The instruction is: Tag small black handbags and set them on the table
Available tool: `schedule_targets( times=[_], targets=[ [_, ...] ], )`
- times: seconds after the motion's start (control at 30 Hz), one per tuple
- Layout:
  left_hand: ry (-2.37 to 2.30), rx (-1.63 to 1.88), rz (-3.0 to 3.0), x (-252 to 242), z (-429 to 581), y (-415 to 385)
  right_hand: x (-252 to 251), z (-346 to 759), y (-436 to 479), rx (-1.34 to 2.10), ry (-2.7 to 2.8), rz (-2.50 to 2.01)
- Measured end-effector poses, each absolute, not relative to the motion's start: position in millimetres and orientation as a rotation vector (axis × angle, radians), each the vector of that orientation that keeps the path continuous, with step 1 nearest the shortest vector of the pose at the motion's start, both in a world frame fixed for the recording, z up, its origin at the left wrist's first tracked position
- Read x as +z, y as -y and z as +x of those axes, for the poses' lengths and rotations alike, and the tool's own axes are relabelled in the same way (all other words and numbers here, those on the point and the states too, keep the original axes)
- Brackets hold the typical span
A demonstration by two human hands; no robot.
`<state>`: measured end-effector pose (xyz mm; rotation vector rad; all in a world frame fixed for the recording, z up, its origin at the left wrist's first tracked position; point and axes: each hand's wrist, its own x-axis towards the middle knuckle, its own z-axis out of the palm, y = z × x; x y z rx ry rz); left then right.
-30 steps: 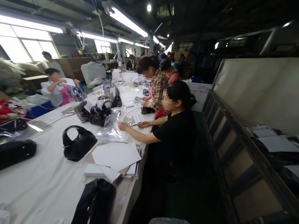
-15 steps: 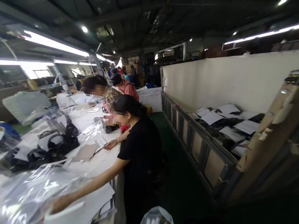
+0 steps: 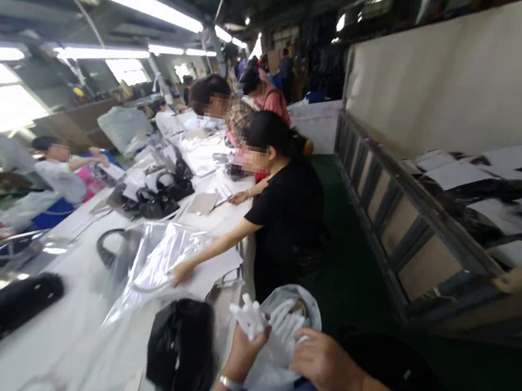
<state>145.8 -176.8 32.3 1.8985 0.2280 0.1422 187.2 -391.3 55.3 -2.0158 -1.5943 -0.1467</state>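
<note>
My left hand (image 3: 244,347) is closed on a bunch of small white sticks (image 3: 247,314) that poke up above its fingers. My right hand (image 3: 320,361) grips the side of a thin plastic bag (image 3: 284,334) that holds more of the white pieces, just in front of my lap. A black handbag (image 3: 180,353) lies on the white table (image 3: 61,322) immediately left of my left hand. A bracelet shows on my left wrist.
A person in black next to me reaches into a clear plastic bag (image 3: 154,257) on the table. More workers, black bags (image 3: 160,194) and papers line the long table. A wood-and-metal rack (image 3: 415,236) with papers stands at the right across a green aisle.
The camera has swung down and left. My hands and the plastic bag have risen into view, and the left hand now holds white sticks above the bag. The neighbour has reached toward the clear bag.
</note>
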Motion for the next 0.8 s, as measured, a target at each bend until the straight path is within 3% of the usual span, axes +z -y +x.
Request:
schedule_targets(
  times=[0.27,0.47,0.6,0.8],
  targets=[
    [-0.566,0.373,1.042,39,157,156,50,189,397,-0.028,1.571,-1.957],
    [-0.620,0.442,0.797,41,152,137,50,193,400,-0.015,1.570,-1.976],
    [-0.615,0.258,0.853,34,149,137,50,191,397,-0.075,1.680,-1.956],
    [-0.561,-0.352,1.262,16,180,148,44,183,390,-0.098,1.906,-1.851]
  ],
)
